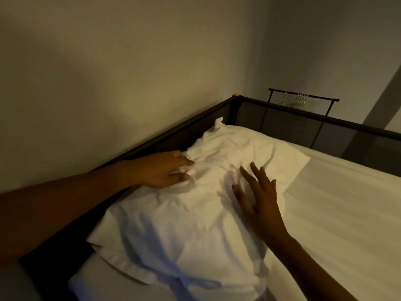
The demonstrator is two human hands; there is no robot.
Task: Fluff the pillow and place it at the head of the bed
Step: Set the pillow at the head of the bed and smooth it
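A white, wrinkled pillow [191,218] lies on the white-sheeted bed [338,209], along the dark rail by the wall. My left hand [165,169] rests on the pillow's left edge, with its fingers pinching a fold of the pillowcase. My right hand [258,196] is flat with its fingers spread, over the pillow's right side; whether it touches the cloth I cannot tell. Its fingers look blurred by motion.
A dark metal bed frame [282,107] with mesh panels runs along the wall and across the far end. Behind it stands a black clothes rack with several hangers [300,99]. A beige wall [108,72] is close on the left.
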